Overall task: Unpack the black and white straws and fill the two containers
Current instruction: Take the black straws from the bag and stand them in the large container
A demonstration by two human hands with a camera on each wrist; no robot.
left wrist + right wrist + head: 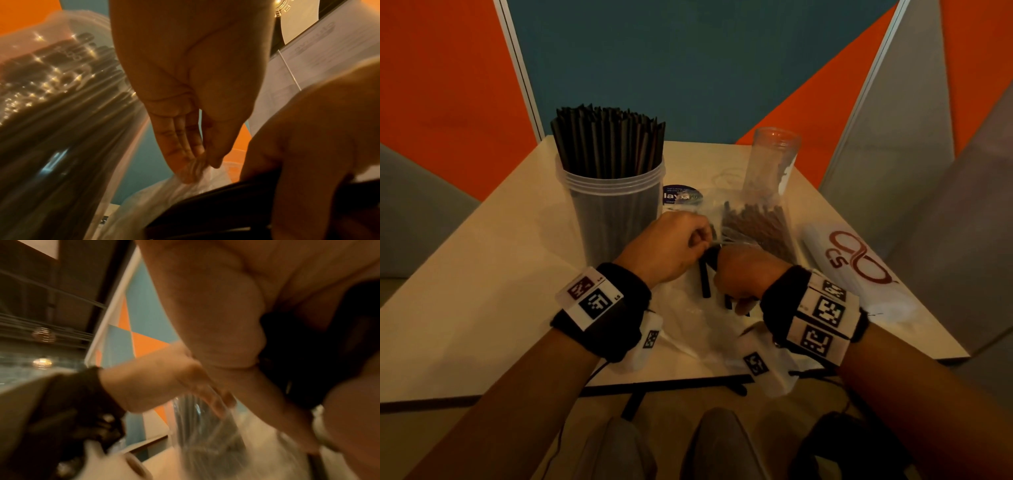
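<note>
My right hand (736, 291) grips a small bundle of black straws (704, 279) just above the table. My left hand (702, 240) pinches the clear plastic wrap (193, 175) at the bundle's far end, between thumb and fingertips (185, 155). The right wrist view shows the black straws (304, 353) dark inside my fist. A clear container (616, 205) packed with upright black straws stands left of my hands. A second clear container (774, 154) stands at the back right. In front of it lies a clear bag of dark straws (760, 229).
A white pack with a red logo (852, 260) lies at the right of the table (482, 274). Flat clear plastic (688, 322) is spread under my wrists. A round sticker (681, 196) lies behind my left hand. Orange, blue and grey partitions enclose the table.
</note>
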